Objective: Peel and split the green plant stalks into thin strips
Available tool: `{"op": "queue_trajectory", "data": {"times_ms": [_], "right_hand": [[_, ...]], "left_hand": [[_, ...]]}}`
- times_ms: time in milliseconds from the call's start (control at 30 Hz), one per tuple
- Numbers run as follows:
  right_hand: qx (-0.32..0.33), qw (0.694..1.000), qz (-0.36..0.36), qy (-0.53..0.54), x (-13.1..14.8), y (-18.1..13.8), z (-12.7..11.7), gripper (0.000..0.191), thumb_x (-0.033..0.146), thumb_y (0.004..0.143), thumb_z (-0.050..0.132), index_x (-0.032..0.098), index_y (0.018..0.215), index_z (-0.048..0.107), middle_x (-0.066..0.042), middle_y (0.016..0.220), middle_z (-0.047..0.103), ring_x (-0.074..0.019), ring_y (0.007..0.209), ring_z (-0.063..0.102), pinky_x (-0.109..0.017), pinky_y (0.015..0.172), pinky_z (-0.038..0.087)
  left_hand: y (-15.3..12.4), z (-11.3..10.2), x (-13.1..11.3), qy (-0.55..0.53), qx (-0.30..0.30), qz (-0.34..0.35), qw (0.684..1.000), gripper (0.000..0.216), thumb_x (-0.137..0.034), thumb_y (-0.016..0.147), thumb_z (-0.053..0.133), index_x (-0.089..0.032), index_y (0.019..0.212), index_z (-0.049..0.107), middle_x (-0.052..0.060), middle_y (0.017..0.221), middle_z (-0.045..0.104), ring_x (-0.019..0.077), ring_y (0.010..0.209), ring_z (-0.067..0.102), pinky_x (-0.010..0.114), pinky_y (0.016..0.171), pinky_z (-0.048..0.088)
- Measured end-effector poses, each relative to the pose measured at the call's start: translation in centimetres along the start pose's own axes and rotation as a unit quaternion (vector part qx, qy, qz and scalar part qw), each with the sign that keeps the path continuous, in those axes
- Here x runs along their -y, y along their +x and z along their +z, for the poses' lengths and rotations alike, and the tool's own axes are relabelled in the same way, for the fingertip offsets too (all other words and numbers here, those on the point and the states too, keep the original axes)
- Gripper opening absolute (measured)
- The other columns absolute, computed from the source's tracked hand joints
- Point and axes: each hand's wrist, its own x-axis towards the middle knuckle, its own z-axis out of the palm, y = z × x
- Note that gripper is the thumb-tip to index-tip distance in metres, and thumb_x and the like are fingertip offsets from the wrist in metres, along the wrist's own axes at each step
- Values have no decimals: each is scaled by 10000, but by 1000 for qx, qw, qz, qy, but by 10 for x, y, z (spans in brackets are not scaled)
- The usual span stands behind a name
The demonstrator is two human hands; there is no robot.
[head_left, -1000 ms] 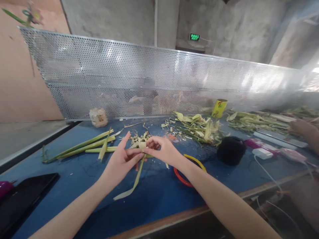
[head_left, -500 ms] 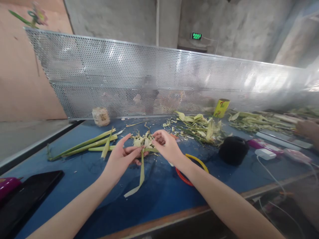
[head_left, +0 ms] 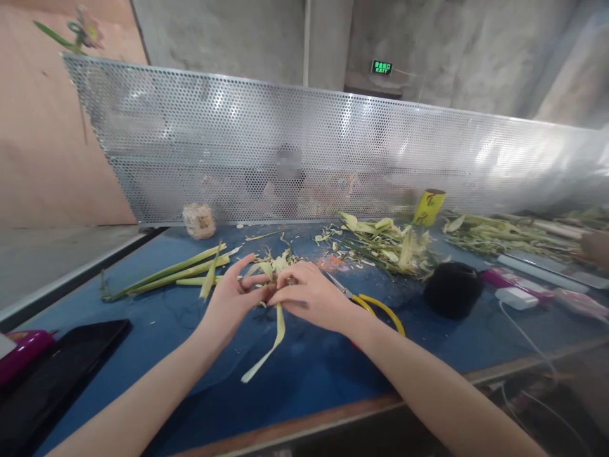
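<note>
Both hands meet over the blue table [head_left: 304, 374], the left hand [head_left: 233, 304] and right hand [head_left: 311, 298] pinching a pale leaf strip [head_left: 273, 336] between fingertips. Its loose end trails down onto the table, with yellow-handled scissors [head_left: 375, 308] just beside the right wrist.

Green sign [head_left: 382, 66] on the far wall — "EXIT" (characters above blurred).

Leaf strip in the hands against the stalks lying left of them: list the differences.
The leaf strip is pale, flat and curling; the green stalks are darker, straight and thicker. The strip is pinched between left hand and right hand, its tail hanging; the stalks lie loose on the blue table. Both are plant pieces.
</note>
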Motion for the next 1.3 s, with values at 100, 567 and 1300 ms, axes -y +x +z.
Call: {"op": "queue_trajectory", "data": {"times_ms": [100,567,1300], "right_hand": [[-39,992,84,81,-3,2,-3,115,207,788,557,227,843,656,-35,901,525,-136,892,483,-314,844,374],[-48,927,254,271,-6,4,-1,79,237,714,626,202,778,654,-18,901,581,-137,872,539,-299,809,415],[-98,796,357,479,-10,5,16,160,235,650,647,168,723,521,26,607,583,-94,541,556,-229,531,449]], "left_hand": [[0,-2,0,17,-2,15,1000,897,-99,488,744,-126,1273,311,-4,662,674,117,545,617,228,565,489],[0,-3,1,22,0,7,1000,912,-117,493,749,-140,1288,303,-27,662,656,114,625,626,245,665,480],[-7,1,0,68,46,65,994,957,-139,543,737,-176,1339,206,48,854,685,149,734,645,300,743,502]]}}
